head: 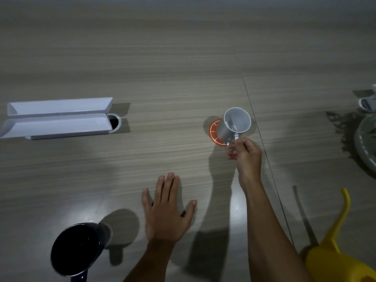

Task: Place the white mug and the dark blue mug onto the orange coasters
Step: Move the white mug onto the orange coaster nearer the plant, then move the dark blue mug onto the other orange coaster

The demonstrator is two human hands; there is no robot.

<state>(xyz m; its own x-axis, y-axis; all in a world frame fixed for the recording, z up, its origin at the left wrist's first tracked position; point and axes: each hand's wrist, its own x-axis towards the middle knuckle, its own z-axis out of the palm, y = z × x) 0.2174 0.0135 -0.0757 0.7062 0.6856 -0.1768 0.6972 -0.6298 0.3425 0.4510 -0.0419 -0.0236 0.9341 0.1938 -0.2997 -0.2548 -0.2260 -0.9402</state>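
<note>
The white mug (pixel 236 124) sits on, or just above, an orange coaster (pixel 215 133), tilted a little toward the camera; whether its base is flat down cannot be told from this angle; the right hand (pixel 245 153) pinches its handle between thumb and fingers, so the first placement looks nearly done but not let go. The dark blue mug (pixel 76 249) stands near the lower left of the worktop (pixel 162 68), well apart from that coaster and untouched; no second orange coaster shows in this view, so where the mug is to go cannot be said. The left hand (pixel 167 210) lies open and flat on the worktop, fingers spread, grasping nothing, between the two mugs and nearer the blue one.

So roughly half remains: release the white mug, then carry the blue mug to its coaster.

The white mug is plain, glossy and empty, its mouth open to view; the coaster under it is round, orange with thin white lines like a citrus slice, showing only on the mug's left side. The blue mug is dark inside, its rim catching light, its handle pointing toward the person.
</note>
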